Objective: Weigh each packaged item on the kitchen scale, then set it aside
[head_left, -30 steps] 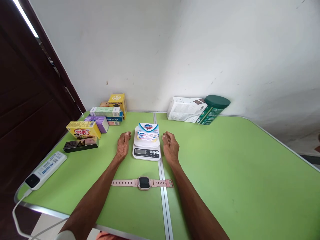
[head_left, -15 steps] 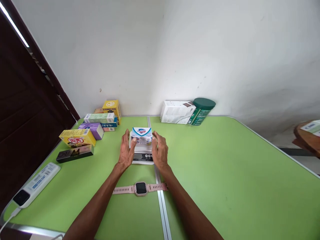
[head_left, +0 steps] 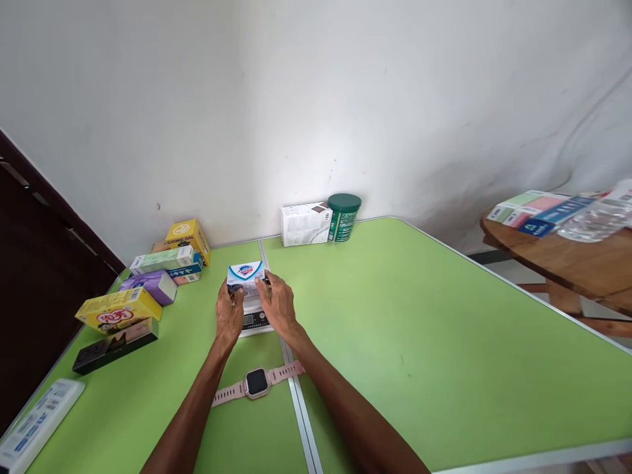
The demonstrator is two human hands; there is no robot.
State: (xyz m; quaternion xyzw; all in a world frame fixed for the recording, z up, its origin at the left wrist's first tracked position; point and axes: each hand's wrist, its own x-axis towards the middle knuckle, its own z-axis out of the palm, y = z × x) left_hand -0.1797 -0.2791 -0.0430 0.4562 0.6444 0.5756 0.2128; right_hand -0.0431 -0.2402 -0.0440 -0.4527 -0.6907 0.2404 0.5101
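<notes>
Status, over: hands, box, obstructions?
Left grip, right grip: both on white-blue box. Box over scale; lifted or resting unclear. Pink watch lies this side of scale.

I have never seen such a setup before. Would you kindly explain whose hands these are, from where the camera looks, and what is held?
There is no machine here. A person's own left hand and right hand hold a white-and-blue box between them, over a white scale; the hands hide whether they touch. One camera, worn on the head, looks forward and down. On the green table, a pink-strapped watch lies nearer the person, a yellow carton among other boxes on the left, and a green tub beside a white carton near the wall.
</notes>
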